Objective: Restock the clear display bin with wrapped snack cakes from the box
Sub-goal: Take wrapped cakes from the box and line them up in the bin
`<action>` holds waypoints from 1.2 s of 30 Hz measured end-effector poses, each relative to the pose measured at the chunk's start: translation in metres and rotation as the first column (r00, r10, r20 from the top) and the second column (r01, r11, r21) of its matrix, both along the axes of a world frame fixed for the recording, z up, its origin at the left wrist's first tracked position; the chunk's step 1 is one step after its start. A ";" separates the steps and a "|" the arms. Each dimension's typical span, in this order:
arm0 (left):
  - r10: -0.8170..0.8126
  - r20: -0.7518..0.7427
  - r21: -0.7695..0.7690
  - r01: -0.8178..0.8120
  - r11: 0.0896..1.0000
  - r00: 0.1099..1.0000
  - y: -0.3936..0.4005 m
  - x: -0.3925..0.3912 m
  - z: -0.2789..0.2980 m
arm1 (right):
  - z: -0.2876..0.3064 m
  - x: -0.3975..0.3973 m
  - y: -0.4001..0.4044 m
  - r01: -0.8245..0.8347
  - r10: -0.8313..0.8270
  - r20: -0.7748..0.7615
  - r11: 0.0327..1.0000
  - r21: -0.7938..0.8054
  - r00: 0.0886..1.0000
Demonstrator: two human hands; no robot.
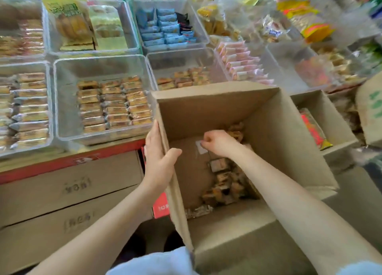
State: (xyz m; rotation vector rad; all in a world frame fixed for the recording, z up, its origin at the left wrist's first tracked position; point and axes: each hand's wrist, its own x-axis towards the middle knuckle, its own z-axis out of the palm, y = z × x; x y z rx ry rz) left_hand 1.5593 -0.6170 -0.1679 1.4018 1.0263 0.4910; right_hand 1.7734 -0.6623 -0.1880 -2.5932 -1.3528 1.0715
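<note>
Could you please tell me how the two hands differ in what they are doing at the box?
The left hand grips the box wall from outside, thumb over the rim; the right hand is deep inside. The left hand's fingers lie straight; the right hand's are curled by the snack cakes. Both arms are bare.

Your box sits right of the bins, in front of you.
The box (237,113) stands open with snack cakes (224,179) low inside, toward its right wall. Left of it, the display bin (68,101) rests on the shelf (68,161), cartons (68,192) stacked beneath. A smaller box (328,121) stands right.
</note>
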 end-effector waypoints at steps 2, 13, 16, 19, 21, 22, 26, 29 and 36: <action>0.034 0.031 -0.010 -0.033 0.999 0.999 -0.002 0.003 -0.002 | -0.048 0.011 -0.010 -0.136 0.147 0.034 0.966 -0.219 0.989; 0.102 0.073 -0.031 -0.100 0.994 0.992 -0.004 0.007 -0.004 | -0.145 0.031 -0.040 -0.276 0.412 0.128 0.778 -0.564 0.902; 0.112 0.072 -0.031 -0.110 0.993 0.991 -0.007 0.006 -0.004 | -0.142 0.030 -0.037 -0.312 0.440 0.125 0.783 -0.539 0.889; 0.117 0.077 -0.033 -0.115 0.993 0.990 -0.005 0.006 -0.004 | -0.144 0.031 -0.037 -0.423 0.553 0.042 0.681 -0.598 0.832; 0.115 0.069 -0.032 -0.113 0.993 0.991 -0.005 0.006 -0.006 | -0.144 0.031 -0.043 -0.378 0.506 0.077 0.729 -0.571 0.859; 0.110 0.067 -0.022 -0.109 0.994 0.992 -0.005 0.006 -0.007 | -0.142 0.031 -0.044 -0.321 0.444 0.105 0.772 -0.549 0.890; 0.082 0.057 -0.014 -0.081 0.997 0.995 -0.001 0.004 -0.016 | -0.092 0.027 -0.019 -0.197 0.194 -0.043 0.916 -0.349 0.980; 0.013 0.022 -0.006 -0.013 1.000 1.000 0.008 -0.002 -0.019 | -0.022 0.021 0.018 0.091 -0.118 -0.382 0.992 -0.088 0.917; 0.176 -0.317 0.271 -0.089 0.958 0.932 0.070 -0.067 -0.035 | 0.128 -0.031 0.078 0.437 0.036 -0.896 0.864 0.251 0.443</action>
